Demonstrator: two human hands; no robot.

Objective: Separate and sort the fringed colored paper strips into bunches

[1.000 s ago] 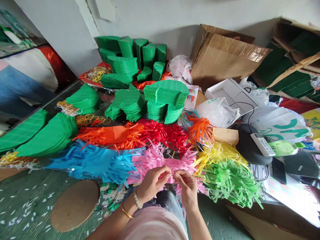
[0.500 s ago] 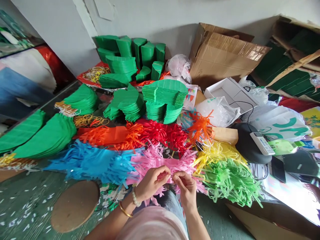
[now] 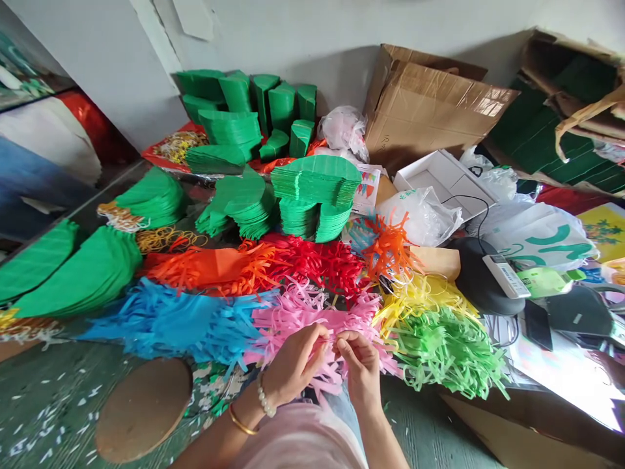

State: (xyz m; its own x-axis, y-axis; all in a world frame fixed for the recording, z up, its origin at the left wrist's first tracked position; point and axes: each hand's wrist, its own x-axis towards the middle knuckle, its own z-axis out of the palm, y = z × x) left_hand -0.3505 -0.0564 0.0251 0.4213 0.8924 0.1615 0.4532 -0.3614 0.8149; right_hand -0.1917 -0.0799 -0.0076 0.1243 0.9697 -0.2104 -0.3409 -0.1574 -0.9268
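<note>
My left hand, with a bead bracelet and a gold bangle at its wrist, is closed in a pinch. My right hand pinches too, its fingertips almost touching those of the left. Both are at the pink fringed paper, whose strips show between and below them over my lap. The exact bit between the fingertips is small and mostly hidden. Blue fringed paper lies to the left of the hands, and light green fringed paper to the right. Red fringed paper is just beyond the pink.
Orange fringed paper and yellow fringed paper border the work area. Behind stand stacks of green cut paper, a cardboard box and a white box. A phone lies right; a round stool stands lower left.
The view has shifted slightly, so most things sit a little further left. Both hands stay pinched close together, with only small finger movement.
</note>
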